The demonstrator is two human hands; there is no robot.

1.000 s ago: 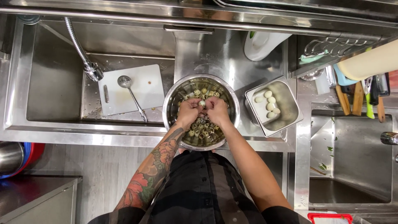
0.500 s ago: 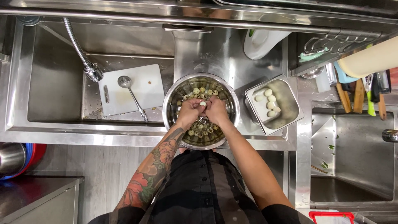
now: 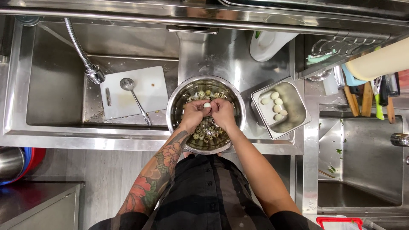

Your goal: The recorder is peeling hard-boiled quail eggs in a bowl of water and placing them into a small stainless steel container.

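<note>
My left hand [image 3: 194, 114] and my right hand [image 3: 223, 111] meet over a round steel bowl [image 3: 175, 100] that holds several small speckled eggs and bits of shell. Between the fingertips of both hands sits one small pale egg [image 3: 206, 104], mostly white. To the right of the bowl, a square steel container [image 3: 295, 111] holds several peeled white eggs [image 3: 275, 105]. My left forearm is tattooed.
A sink basin on the left holds a white cutting board [image 3: 151, 87], a ladle [image 3: 133, 93] and a flexible faucet hose [image 3: 81, 53]. A second sink [image 3: 362, 157] lies at the right, with utensil handles [image 3: 366, 96] above it and a white jug [image 3: 268, 44] at the back.
The two hands stay together over the bowl, with small finger movements on the egg. The pale egg shows more clearly between the fingertips now.
</note>
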